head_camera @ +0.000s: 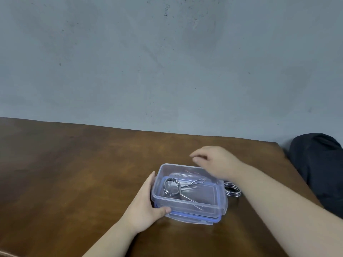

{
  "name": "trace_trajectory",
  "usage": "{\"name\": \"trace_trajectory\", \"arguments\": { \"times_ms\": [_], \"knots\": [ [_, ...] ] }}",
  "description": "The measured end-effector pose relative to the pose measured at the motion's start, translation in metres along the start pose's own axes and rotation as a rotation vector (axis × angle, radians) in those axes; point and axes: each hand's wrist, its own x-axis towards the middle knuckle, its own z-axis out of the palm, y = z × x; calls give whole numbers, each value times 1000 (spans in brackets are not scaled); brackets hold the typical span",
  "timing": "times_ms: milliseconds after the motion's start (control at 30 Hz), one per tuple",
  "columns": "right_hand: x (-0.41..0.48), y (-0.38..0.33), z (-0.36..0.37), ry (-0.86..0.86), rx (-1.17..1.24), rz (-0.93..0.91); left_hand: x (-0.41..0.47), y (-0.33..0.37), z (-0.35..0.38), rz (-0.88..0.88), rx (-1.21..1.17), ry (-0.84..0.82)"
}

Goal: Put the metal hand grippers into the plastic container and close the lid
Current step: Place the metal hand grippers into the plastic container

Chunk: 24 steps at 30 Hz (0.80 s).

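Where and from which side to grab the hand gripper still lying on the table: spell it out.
Take the loose hand gripper by its coil, the only part showing, beside the plastic container's right wall. Come from above and the right with the right hand, which hovers empty nearby; the wall blocks the left side. Its handles are hidden behind the forearm. The left hand steadies the container.

I see a brown wooden counter (74, 173) carrying a blue-rimmed lid (194, 218) with the clear plastic container (187, 205) sitting on top, and a metal coil (233, 191) just beside it on the right.
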Motion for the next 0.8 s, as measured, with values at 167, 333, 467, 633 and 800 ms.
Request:
{"name": "trace_trajectory", "arguments": {
  "times_ms": [167,333,467,633,800],
  "knots": [
    [-32,82,-33,-27,-191,161,9,10,-1,81,2,-47],
    [-60,99,-22,-414,-339,143,17,14,1,134,40,-47],
    [-55,90,-10,-454,-388,27,18,15,3,153,51,-45],
    [-53,90,-4,-472,-383,60,17,15,3,170,66,-19],
    [-51,98,0,-465,-322,181,15,18,3,159,77,-8]
  ]
}}
